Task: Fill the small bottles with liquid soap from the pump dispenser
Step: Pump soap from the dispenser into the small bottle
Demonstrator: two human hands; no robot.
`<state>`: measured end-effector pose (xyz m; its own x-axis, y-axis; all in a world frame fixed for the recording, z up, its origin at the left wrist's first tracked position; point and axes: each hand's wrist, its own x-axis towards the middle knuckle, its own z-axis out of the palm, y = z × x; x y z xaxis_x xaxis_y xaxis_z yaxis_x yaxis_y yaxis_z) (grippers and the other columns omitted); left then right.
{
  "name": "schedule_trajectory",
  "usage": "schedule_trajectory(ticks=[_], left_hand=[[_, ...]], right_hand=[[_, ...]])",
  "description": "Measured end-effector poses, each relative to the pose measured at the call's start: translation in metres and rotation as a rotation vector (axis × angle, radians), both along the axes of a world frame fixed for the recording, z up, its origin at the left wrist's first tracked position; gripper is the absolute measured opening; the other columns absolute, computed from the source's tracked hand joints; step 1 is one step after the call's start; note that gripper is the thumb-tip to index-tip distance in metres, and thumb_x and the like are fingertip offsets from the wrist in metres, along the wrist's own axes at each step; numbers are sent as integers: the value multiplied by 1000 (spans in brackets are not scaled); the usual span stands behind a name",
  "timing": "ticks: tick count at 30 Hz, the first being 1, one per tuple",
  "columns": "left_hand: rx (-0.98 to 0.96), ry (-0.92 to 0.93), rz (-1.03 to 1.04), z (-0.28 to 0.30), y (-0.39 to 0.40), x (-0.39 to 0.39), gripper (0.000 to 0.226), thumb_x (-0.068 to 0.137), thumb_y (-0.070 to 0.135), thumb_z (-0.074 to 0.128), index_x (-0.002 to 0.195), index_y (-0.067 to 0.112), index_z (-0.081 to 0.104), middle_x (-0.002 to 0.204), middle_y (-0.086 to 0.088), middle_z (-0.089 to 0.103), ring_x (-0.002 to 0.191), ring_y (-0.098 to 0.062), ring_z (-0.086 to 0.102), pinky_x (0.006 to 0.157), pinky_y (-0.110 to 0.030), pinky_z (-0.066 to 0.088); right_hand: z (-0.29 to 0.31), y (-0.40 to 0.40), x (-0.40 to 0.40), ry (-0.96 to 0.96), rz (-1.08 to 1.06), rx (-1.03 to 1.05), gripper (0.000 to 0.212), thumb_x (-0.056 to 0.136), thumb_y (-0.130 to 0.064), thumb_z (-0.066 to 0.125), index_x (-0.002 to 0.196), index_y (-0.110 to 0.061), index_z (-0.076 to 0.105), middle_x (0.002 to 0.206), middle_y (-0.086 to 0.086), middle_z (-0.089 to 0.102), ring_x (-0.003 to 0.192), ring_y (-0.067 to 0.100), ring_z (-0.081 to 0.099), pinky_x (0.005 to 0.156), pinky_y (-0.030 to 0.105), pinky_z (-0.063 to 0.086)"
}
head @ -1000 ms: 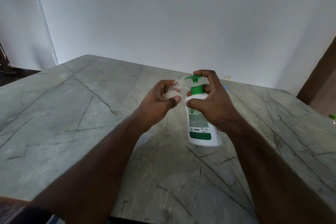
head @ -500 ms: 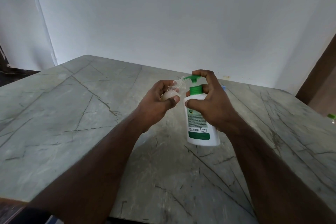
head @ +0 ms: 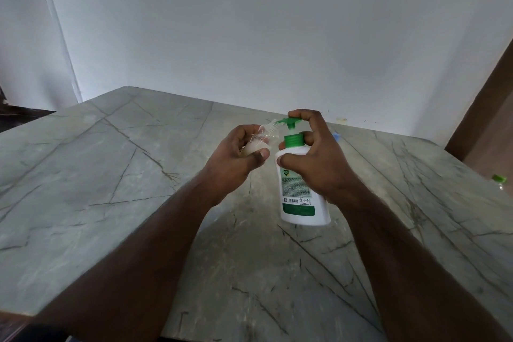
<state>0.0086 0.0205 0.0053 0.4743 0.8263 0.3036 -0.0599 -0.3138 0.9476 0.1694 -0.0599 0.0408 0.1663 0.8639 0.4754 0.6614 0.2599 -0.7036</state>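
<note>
Since the earlier frames your green pump head [head: 288,121] has risen on its stem, so more of the stem shows above the collar than a second ago; both hands have kept their places at the centre of the frame.

Count what you hold: one white plastic pump dispenser with a green collar and label [head: 301,197] and one small clear plastic bottle [head: 265,136]. Your right hand [head: 319,164] wraps the dispenser's shoulder, thumb across the front, with the forefinger curled over the top of the pump head. Your left hand [head: 236,158] grips the small bottle, tilted so its open neck meets the pump's spout; pale liquid sits in its lower part. The two hands are close together, nearly touching. The dispenser's base appears to rest on the table, leaning slightly.

One small blue object [head: 336,136] peeks out behind your right hand, too hidden to identify. One green-capped item [head: 499,180] sits at the right edge of the frame, mostly cut off.

You work on a grey-green stone table with dark veins [head: 111,175], set against a plain white wall [head: 249,36]. A brown wooden panel [head: 488,119] stands at the right.

The table's near edge runs along the bottom left of the frame, its far edge along the wall. Bare tabletop stretches to the left of your hands and in front of the dispenser.
</note>
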Motion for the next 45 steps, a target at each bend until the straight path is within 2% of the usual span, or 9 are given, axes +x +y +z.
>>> schedule_trajectory(ticks=[3, 10, 18, 24, 33, 39, 45], left_hand=[[-5, 7, -6, 0, 0, 1, 41, 96, 12, 68, 130, 26, 52, 134, -1, 62, 121, -24, 63, 104, -49, 54], [-4, 11, 3, 0, 0, 0, 42, 96, 13, 68, 132, 24, 51, 135, -1, 62, 122, -24, 62, 104, -50, 54], [21, 39, 17, -1, 0, 1, 42, 95, 14, 69, 132, 25, 52, 133, 0, 62, 119, -23, 63, 103, -49, 55], [18, 33, 25, -1, 0, 1, 44, 95, 13, 68, 135, 22, 51, 132, 0, 63, 118, -22, 64, 102, -48, 55], [14, 40, 27, 0, -1, 1, 42, 95, 14, 69, 132, 25, 52, 132, 1, 63, 118, -21, 64, 102, -46, 56], [18, 44, 20, 1, -2, 2, 40, 96, 14, 68, 129, 28, 52, 131, 2, 63, 118, -21, 63, 102, -47, 56], [19, 49, 22, 1, -3, 1, 39, 96, 13, 68, 128, 28, 51, 132, 2, 62, 118, -21, 63, 102, -45, 56]], right_hand=[[2, -1, 0, 3, -9, -2, 67, 77, -8, 77, 129, -28, 39, 112, -1, 64, 86, 10, 66, 63, 13, 49], [0, 0, -2, 12, 11, 5, 71, 76, -7, 78, 127, -33, 36, 112, -8, 58, 89, 7, 64, 61, 3, 48], [3, -2, 1, 10, -17, -10, 66, 76, -8, 77, 127, -28, 40, 114, 1, 64, 90, 13, 66, 66, 18, 51], [0, 0, 0, 8, -5, -11, 71, 76, -8, 78, 131, -29, 38, 116, 0, 63, 90, 12, 66, 67, 16, 51], [3, -3, 1, 10, -19, -7, 66, 75, -9, 78, 127, -28, 42, 115, 3, 65, 92, 17, 67, 75, 30, 58], [1, -1, 0, -1, -3, -7, 70, 77, -8, 78, 130, -28, 38, 116, 2, 64, 89, 10, 65, 66, 14, 50], [2, 0, 2, -8, -22, -15, 66, 76, -10, 78, 126, -29, 40, 117, 2, 64, 91, 15, 66, 68, 20, 52]])
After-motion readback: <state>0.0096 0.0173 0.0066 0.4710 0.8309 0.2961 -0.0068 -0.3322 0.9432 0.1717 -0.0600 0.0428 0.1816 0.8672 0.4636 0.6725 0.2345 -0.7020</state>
